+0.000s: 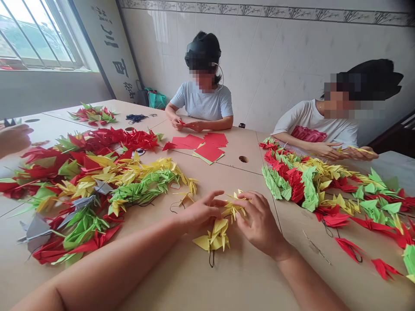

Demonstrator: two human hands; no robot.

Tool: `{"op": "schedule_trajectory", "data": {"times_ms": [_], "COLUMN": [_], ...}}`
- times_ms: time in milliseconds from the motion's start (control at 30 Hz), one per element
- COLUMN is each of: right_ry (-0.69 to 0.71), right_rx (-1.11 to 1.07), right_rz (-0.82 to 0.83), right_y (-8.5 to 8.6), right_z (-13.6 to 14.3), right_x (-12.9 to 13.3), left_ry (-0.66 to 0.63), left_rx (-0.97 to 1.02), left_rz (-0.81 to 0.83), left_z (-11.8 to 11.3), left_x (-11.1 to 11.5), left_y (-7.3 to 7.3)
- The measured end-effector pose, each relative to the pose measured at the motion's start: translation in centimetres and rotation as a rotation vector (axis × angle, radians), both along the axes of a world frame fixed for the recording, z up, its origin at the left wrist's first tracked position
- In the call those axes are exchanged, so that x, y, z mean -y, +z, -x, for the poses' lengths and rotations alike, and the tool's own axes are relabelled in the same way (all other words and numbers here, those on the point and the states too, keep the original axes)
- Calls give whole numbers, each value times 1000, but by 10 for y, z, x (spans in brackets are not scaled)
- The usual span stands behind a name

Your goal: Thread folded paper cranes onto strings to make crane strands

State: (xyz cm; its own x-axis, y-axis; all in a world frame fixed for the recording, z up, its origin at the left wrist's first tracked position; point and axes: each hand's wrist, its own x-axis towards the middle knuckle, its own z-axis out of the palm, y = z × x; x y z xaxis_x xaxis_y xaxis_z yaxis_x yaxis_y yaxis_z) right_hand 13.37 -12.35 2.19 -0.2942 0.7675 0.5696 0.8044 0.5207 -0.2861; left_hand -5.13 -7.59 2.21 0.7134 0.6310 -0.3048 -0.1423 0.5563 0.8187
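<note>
Several yellow folded paper cranes (216, 236) lie bunched on the table in front of me, with a black thread loop (212, 258) at their lower end. My left hand (202, 212) is at the upper left of this bunch, its fingers curved round the yellow paper. On the other side my right hand (257, 218) has its fingers bent over more yellow cranes (234, 208). Both hands hold the upper part of the bunch between them. The exact contact of the fingertips is partly hidden.
Heaps of strung red, green and yellow cranes lie left (142, 188) and right (293, 183). Red paper squares (210, 152) are further back. Two people (204, 101) sit opposite; another person's hand (16, 138) is far left. A needle-like strand (316, 247) lies right.
</note>
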Motion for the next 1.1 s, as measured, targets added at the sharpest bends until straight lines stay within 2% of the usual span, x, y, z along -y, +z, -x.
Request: {"op": "schedule_trajectory", "data": {"times_ms": [100, 233, 433, 733, 900, 1100], "right_ry": [205, 280, 284, 272, 216, 160], "right_rx": [-32, -23, -2, -2, 2, 39], "right_rz": [54, 109, 119, 196, 266, 233], "right_y": [6, 5, -2, -1, 2, 1], "right_z": [9, 18, 18, 10, 12, 13], "right_x": [7, 11, 7, 2, 5, 4], "left_ry": [41, 51, 47, 62, 36, 37], "left_rx": [26, 18, 29, 115, 122, 125], "left_rz": [22, 28, 3, 27, 34, 18], "left_z": [-2, -3, -2, -1, -1, -2], "left_x": [0, 0, -1, -3, -2, -2], "left_y": [-1, -2, -6, -6, -3, -1]}}
